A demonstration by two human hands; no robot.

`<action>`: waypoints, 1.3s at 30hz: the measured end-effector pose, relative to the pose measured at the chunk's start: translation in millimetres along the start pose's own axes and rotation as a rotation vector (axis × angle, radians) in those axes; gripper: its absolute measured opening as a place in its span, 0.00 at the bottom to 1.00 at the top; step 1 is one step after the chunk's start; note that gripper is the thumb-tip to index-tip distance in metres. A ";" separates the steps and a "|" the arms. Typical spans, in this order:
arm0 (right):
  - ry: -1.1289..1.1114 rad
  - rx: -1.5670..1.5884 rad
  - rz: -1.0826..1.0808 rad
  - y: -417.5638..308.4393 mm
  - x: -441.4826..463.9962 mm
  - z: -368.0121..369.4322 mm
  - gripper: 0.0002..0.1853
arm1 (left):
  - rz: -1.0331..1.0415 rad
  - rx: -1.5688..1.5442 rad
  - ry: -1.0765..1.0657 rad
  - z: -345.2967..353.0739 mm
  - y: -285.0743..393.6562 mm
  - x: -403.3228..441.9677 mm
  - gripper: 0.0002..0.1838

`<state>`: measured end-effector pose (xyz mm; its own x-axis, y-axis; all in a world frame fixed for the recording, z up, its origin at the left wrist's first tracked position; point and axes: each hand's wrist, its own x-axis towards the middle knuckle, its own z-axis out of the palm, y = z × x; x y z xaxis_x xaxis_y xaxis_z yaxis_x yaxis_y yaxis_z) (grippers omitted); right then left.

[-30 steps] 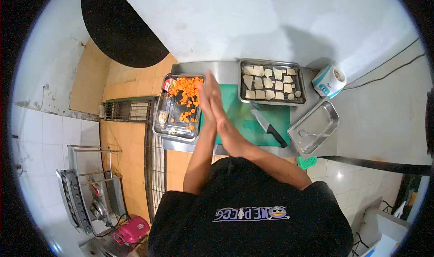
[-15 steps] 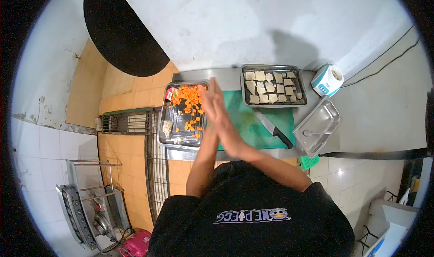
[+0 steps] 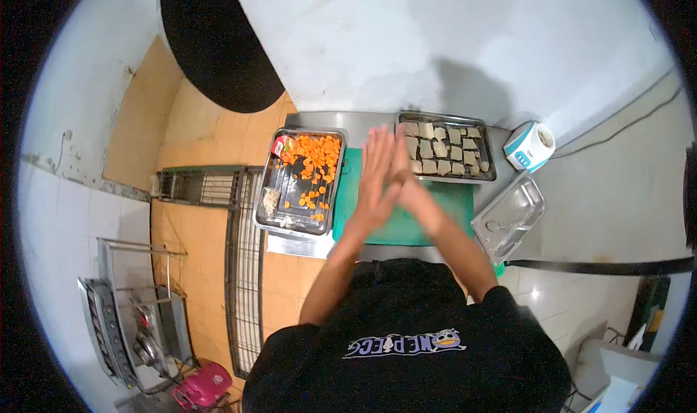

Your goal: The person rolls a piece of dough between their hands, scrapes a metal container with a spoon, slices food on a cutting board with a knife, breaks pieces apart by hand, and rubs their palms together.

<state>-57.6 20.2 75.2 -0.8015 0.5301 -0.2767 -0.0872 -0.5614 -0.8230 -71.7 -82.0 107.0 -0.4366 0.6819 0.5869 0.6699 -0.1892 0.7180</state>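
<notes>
My left hand (image 3: 376,184) and my right hand (image 3: 403,165) are raised above a green cutting board (image 3: 348,213). Their palms meet or nearly meet, with fingers stretched out and pointing away from me. Motion smears the right hand somewhat, and I see nothing held between the two. Left of them, a metal tray (image 3: 289,184) carries sliced carrots (image 3: 317,155), a red packet (image 3: 283,147) and a small bag of pale food (image 3: 271,200). Behind the right hand, a second tray (image 3: 451,180) holds rows of pale, flat square pieces (image 3: 440,149). The knife does not show now.
An empty-looking steel pan (image 3: 512,217) with a spoon-like utensil sits at the counter's right. Beyond it stands a white and teal appliance (image 3: 530,146) against the wall. A metal rack (image 3: 245,268) and a pink gas cylinder (image 3: 205,385) are at the lower left.
My hands have shifted right, from beside the carrot tray to over the board, palms still together. The black-handled knife seen earlier on the board is out of sight around my right arm.
</notes>
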 end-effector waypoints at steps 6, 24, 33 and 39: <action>-0.512 -0.628 -0.811 -40.7 -88.4 39.8 0.49 | -0.467 -0.415 0.244 4.7 -87.6 -21.1 0.47; -0.285 -1.106 -1.167 37.7 -49.1 -53.6 0.49 | -0.615 -0.995 0.247 37.9 -47.4 -47.4 0.48; 0.055 -1.418 -0.597 27.1 -85.0 -161.2 0.22 | -0.792 -0.957 0.147 10.4 -22.7 -114.1 0.34; 0.123 -1.774 -0.450 41.7 -150.5 -237.8 0.26 | -0.940 -0.984 0.426 10.9 -15.8 -152.4 0.30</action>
<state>200.0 68.2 -35.5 -0.8470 0.5168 0.1245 0.4624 0.8318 -0.3070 -9.1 -175.3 2.1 -0.7396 0.5992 -0.3065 -0.5713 -0.3182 0.7566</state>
